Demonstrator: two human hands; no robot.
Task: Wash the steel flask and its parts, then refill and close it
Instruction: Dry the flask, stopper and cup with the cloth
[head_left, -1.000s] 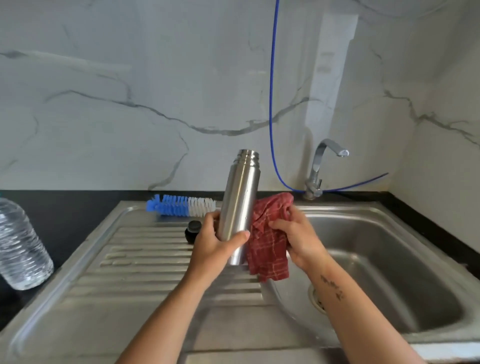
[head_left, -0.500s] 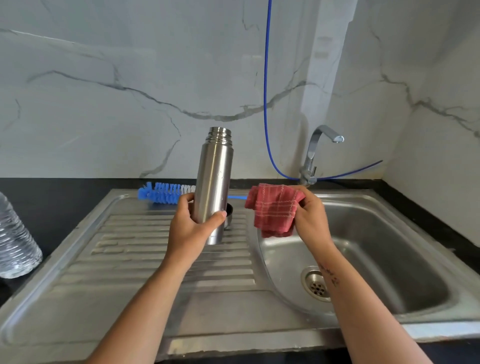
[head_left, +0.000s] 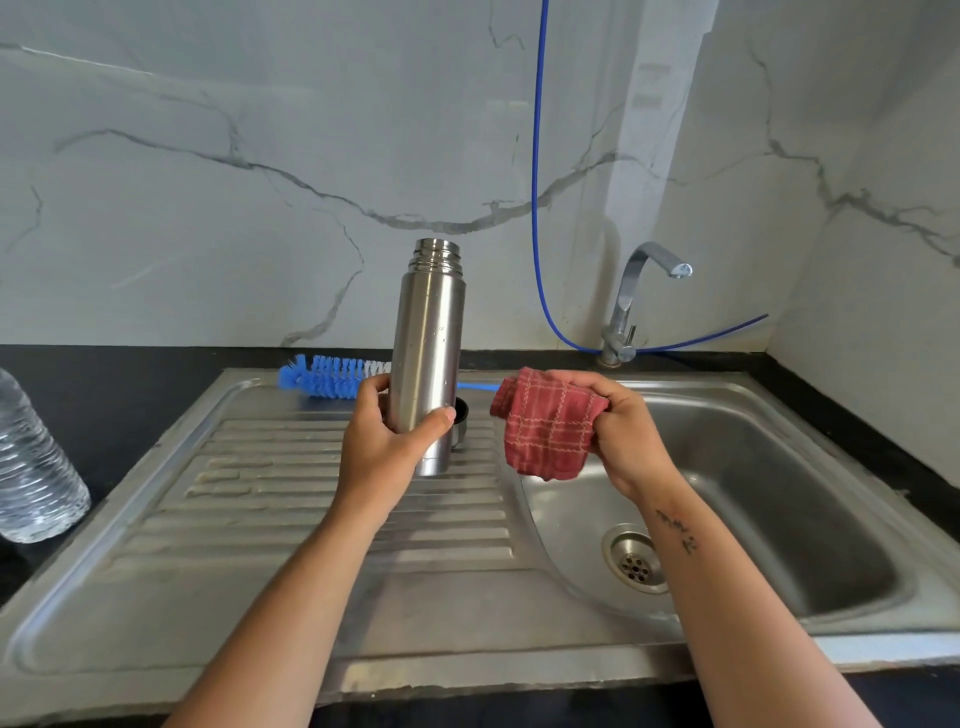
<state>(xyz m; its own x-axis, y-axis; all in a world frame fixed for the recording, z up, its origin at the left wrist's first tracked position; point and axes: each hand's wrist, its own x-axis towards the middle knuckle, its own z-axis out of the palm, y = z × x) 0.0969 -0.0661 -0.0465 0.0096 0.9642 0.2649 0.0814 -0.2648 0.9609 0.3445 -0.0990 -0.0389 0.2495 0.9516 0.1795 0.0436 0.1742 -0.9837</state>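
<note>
Above the ribbed draining board of the stainless steel sink (head_left: 322, 499), the left hand (head_left: 384, 447) holds the tall cylindrical steel flask (head_left: 428, 353) upright, with the fingers and the thumb curled around its lower half. The flask has no cap, so its threaded neck is open at the top, and small water drops sit on its side. Just beside it, over the edge of the basin, the right hand (head_left: 623, 431) grips a bunched red checked cloth (head_left: 548, 423); the cloth hangs down from the closed fingers and does not touch the flask. Behind the flask a small dark round cap (head_left: 460, 421) stands on the draining board, partly hidden. A blue and white bottle brush (head_left: 332, 376) lies along the back rim of the sink. On the black counter at the far left stands a clear plastic water bottle (head_left: 36, 467). A curved chrome tap (head_left: 634, 296) rises behind the basin, and a thin blue hose (head_left: 537, 208) runs down the white marble wall to its base.
</note>
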